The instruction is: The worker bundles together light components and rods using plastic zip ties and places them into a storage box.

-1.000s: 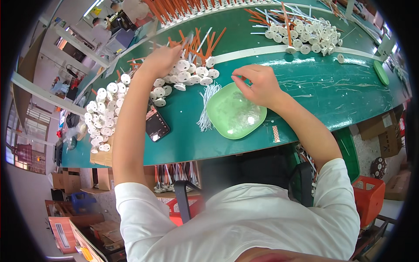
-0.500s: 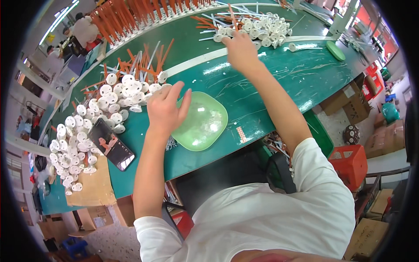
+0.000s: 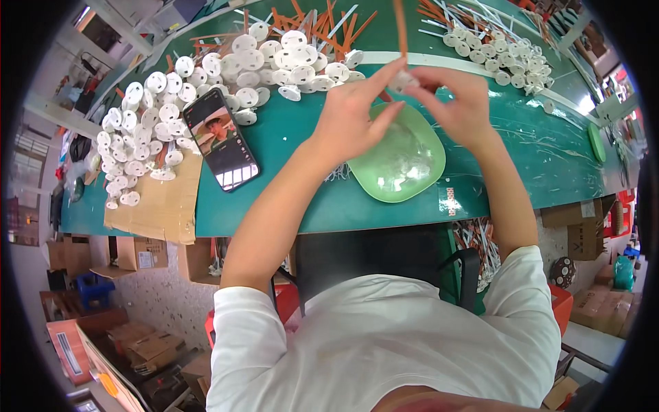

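A white round disc (image 3: 401, 81) with an orange strip (image 3: 401, 31) standing up from it is held in the fingers of my right hand (image 3: 456, 106), above the far rim of the green plate (image 3: 398, 161). Just left of it, my left hand (image 3: 350, 113) stretches its index finger to the disc and strip, thumb spread apart below. Whether that fingertip presses on the piece is hard to see. The plate lies on the green table under both hands, with small glossy clear bits in it.
White discs with orange and grey strips (image 3: 295, 58) are heaped at the left. A similar pile (image 3: 504, 58) lies at the far right. A phone (image 3: 220, 141) playing a video rests near cardboard (image 3: 161, 199). A small green lid-like dish (image 3: 596, 143) sits at the right edge.
My right hand has come back from the far pile with a disc and its strip. My left hand has moved right to meet it. The view has shifted.
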The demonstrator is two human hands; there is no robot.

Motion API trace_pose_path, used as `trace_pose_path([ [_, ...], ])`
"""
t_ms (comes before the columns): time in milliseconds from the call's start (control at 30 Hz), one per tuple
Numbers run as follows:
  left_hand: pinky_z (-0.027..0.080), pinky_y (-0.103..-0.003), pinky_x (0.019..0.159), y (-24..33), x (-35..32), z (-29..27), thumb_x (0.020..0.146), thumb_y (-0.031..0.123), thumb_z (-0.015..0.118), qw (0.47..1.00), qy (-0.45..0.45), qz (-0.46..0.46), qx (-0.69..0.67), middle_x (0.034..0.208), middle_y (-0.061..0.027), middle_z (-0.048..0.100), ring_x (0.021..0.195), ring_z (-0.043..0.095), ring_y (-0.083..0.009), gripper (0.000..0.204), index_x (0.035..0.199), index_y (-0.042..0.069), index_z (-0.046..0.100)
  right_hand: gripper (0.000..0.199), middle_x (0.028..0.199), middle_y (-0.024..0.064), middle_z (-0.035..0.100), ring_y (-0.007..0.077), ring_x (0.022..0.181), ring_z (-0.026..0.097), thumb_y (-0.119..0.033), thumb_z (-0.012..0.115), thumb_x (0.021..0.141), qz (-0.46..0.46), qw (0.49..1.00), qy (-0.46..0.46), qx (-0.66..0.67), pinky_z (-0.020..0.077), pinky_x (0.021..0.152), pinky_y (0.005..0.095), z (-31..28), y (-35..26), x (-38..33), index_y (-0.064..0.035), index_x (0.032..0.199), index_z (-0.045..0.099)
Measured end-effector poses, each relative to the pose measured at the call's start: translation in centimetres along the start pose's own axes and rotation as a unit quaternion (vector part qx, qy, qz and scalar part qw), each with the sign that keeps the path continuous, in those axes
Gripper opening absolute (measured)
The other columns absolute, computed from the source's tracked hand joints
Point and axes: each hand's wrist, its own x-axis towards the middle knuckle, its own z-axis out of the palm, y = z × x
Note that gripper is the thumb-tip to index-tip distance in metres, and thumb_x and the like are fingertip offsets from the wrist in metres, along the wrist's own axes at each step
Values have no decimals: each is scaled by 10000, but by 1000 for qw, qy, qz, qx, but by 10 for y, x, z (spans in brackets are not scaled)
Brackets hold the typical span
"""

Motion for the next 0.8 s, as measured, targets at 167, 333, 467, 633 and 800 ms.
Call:
trace_pose_path([
  [167, 549, -307, 653, 4, 0, -5, 812, 127, 763, 994, -73, -79, -15, 852, -92, 727, 676, 693, -218, 400, 1203, 82, 688, 238, 947, 93, 706, 138, 805, 661, 42, 714, 845, 6, 995, -36, 93, 568, 733, 273, 10, -15, -13, -6, 1078, 720],
  [333, 553, -278, 694, 6, -2, 3, 828, 140, 776, 955, -41, -198, -215, 916, -91, 745, 749, 705, -129, 368, 1175, 44, 695, 217, 1039, 111, 692, 165, 968, 672, 54, 689, 869, 87, 973, -6, 214, 579, 835, 307, 13, -14, -15, 27, 1084, 699],
  [467, 555, -286, 701, 6, -2, 1, 830, 139, 774, 965, -60, -194, -165, 852, -82, 738, 743, 703, -135, 364, 1176, 53, 701, 194, 1043, 118, 693, 175, 965, 673, 61, 678, 875, 95, 974, 3, 204, 578, 848, 312, 10, -14, -17, 39, 1067, 697],
  [633, 561, -296, 713, 2, 1, -3, 814, 123, 772, 979, -84, -146, -114, 791, -77, 732, 734, 708, -150, 380, 1183, 65, 700, 207, 989, 123, 711, 204, 910, 692, 79, 693, 834, 23, 993, 14, 113, 576, 806, 297, 9, -6, -16, 26, 1033, 712],
  [800, 570, -292, 741, 6, -1, -4, 833, 64, 738, 972, -161, -153, -75, 880, -106, 752, 811, 735, -159, 294, 1122, 33, 697, 247, 941, 125, 719, 254, 874, 699, 80, 720, 778, -110, 994, 2, -6, 564, 739, 300, 15, -13, -16, 7, 1014, 722],
])
